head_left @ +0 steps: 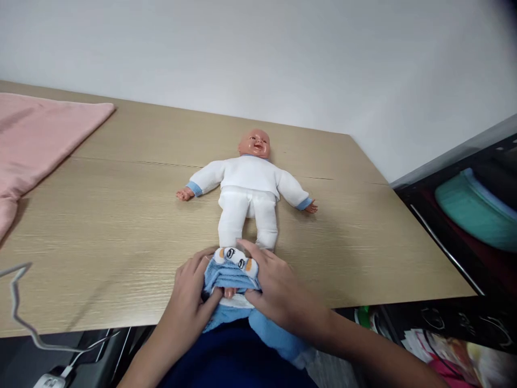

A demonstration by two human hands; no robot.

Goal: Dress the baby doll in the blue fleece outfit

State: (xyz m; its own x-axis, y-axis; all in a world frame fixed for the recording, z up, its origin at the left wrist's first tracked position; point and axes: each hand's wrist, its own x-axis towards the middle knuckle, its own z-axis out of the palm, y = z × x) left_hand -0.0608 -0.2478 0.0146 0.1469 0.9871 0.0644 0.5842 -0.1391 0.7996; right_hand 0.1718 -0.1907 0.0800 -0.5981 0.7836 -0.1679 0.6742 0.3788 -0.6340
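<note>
A blue garment [231, 277], bunched into folds, sits at the desk's [100, 237] near edge, gripped from both sides: the left hand [189, 293] pinches its left side with thumb and curled fingers, and the right hand [278, 291] clamps its right side, fingers [252, 250] reaching over the top of the folds and thumb pressed under. Between the two thumbs a small pink foot of the doll [248, 188] peeks out of the cloth. On the garment's far edge sits a white patch with cartoon eyes and orange spots. More of the blue cloth hangs off the near edge below the right wrist. The doll lies on its back near the middle of the desk, long axis running from the near edge toward the far edge, head pointing at the wall [258, 54], legs pointing back to the hands, arms spread to either side. It wears a white suit with blue cuffs. The desk is pale wood grain, set against a plain white wall. A pink cloth [36, 140] covers the far left corner. A grey cable [20, 302] loops over the near left edge. Beyond the right edge stands a dark shelf holding a teal tub [472, 210].
</note>
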